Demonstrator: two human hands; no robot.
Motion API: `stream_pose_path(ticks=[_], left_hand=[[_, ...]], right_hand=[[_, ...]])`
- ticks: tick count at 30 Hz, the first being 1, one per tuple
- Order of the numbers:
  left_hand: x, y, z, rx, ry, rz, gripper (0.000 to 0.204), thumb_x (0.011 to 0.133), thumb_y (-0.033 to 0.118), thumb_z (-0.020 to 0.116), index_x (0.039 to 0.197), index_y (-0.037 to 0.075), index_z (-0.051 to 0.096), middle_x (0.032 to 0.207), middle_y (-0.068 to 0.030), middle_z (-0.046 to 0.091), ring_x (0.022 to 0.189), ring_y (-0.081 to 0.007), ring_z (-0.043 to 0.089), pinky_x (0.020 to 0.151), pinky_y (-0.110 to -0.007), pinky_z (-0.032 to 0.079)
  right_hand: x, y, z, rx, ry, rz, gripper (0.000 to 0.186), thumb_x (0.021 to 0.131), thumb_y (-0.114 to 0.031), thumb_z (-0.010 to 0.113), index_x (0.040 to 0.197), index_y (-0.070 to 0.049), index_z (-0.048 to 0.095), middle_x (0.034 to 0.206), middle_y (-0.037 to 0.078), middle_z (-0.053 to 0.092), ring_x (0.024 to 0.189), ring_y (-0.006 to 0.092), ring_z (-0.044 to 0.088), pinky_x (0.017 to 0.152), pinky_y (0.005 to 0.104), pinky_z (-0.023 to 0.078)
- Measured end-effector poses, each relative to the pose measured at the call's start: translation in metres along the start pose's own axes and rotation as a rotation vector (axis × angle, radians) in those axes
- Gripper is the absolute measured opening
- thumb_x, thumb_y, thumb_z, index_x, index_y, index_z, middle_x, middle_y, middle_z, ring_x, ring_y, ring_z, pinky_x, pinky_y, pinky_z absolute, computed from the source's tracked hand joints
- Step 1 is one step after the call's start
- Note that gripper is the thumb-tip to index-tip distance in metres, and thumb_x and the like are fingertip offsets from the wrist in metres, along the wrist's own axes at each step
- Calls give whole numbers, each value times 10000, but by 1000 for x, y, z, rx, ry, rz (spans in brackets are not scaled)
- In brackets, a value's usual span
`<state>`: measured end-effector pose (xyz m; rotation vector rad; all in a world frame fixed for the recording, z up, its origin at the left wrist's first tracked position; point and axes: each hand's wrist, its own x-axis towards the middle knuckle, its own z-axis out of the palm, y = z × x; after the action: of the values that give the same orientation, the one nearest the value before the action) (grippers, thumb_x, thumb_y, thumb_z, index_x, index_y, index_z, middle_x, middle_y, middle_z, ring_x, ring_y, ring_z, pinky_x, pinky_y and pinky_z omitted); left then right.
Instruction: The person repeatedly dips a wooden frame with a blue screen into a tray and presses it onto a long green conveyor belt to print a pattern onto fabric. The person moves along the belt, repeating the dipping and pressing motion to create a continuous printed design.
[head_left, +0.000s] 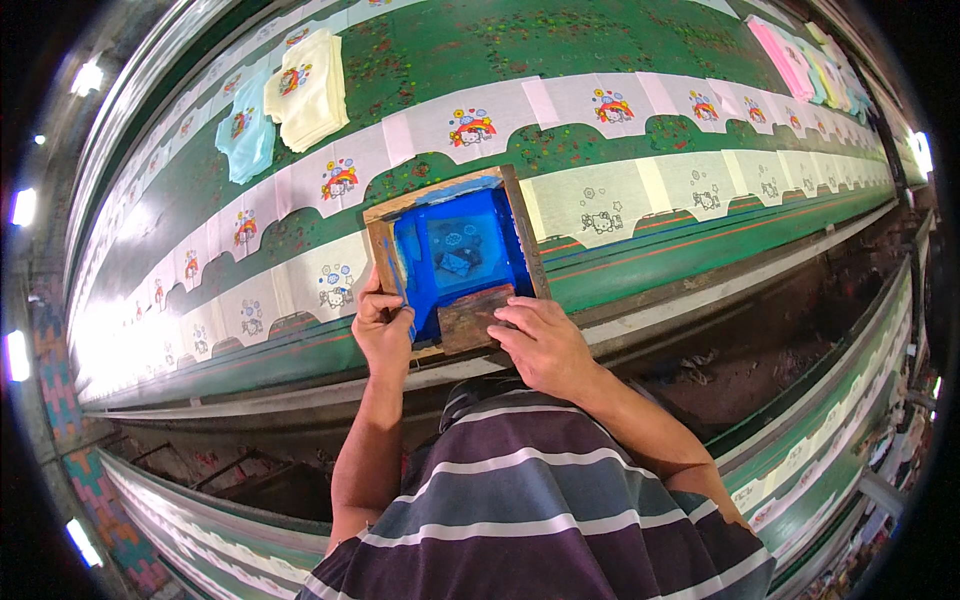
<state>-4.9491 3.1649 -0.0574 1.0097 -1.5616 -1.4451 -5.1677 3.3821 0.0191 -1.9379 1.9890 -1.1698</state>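
Observation:
A wooden-framed printing screen (527, 235) rests on the near row of fabric pieces, in front of me. Its mesh (480, 262) is covered with blue ink, and a faint cartoon pattern shows in it. My left hand (382, 328) grips the screen's left side near the lower corner, fingers closed on the wood. Inside the frame, along its near edge, lies a wooden squeegee (468, 320). My right hand (545, 342) holds the squeegee's right end with bent fingers. Left of the screen, a pale fabric piece (300, 287) bears a print with blue parts; right of it, pieces (650, 185) show dark outlines only.
A long green table (610, 45) carries another row of pieces with rainbow prints (470, 125). Stacks of cream cloth (325, 105) and light-blue cloth (245, 135) sit far left, pink and yellow cloth (790, 70) far right. A metal rail (690, 295) edges the table. Another printed table stands behind me.

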Motion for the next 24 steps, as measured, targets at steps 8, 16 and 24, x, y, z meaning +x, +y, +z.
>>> stream_pose_path(ticks=[8,16,24], left_hand=[[0,-4,4,-3,20,31,321,840,-237,742,973,53,707,1755,-188,579,1297,-173,709,953,-318,565],[2,-7,5,108,21,87,230,831,-163,782,902,46,717,1680,-203,661,1431,-222,682,1081,-346,557],[1,-1,10,144,30,67,214,828,-154,767,897,46,737,1687,-203,645,1478,-291,671,1171,-396,541]], right_hand=[[21,7,3,-85,-103,-107,400,940,-117,731,1330,-51,789,1292,108,726,1296,342,681,1121,520,565],[98,13,-18,-117,-430,14,172,916,-66,730,1087,-51,736,1151,138,778,1178,385,753,998,528,600],[130,26,-19,100,-634,183,267,896,-43,719,1151,-21,797,1108,251,809,1089,479,775,944,589,610]])
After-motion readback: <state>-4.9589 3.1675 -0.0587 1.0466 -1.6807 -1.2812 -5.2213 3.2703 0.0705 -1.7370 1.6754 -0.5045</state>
